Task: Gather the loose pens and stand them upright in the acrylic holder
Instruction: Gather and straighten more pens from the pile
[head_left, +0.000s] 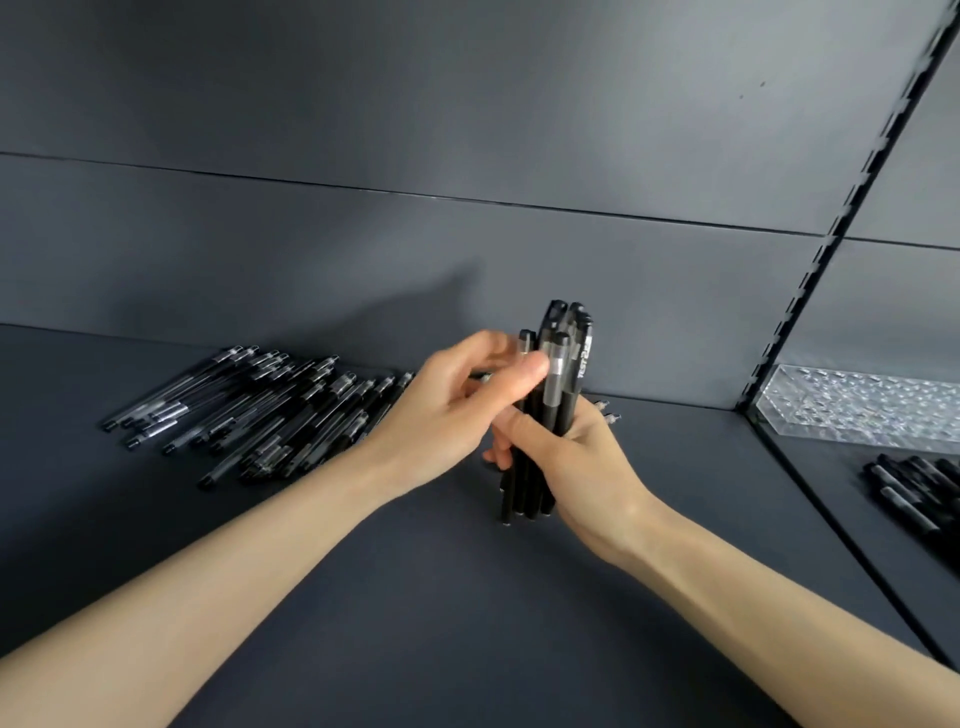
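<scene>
Two wide grey panels form the back wall (467, 156), and below them a dark grey shelf (415, 597) runs from the left edge across to a slotted upright rail (831, 249) at its back right corner. From that corner a dark seam runs forward, and a neighbouring shelf section (883, 545) lies to the right of it.

We see both bare forearms reaching in from the near edge and meeting over the middle of the shelf. Toward the back left, a broad heap of loose pens (260, 410) lies flat, mostly clear-barrelled with black caps, fanned out side by side and reaching close to the back edge.

On the neighbouring section, against its back edge, stands the acrylic holder (862, 410), clear and studded with rows of holes; we cannot tell whether any pen stands in it. Nearer the front of that section lies a smaller heap of black pens (914, 493), cut off by the frame.

At the centre, the right hand (576, 457) has its fingers wrapped round a bundle of pens (566, 358), held roughly upright, lower ends just above the shelf. The left hand (447, 410) meets the bundle near its caps, thumb and curled fingers grasping its upper part. Behind the right hand, a few pen tips (605, 410) show near the back edge.
</scene>
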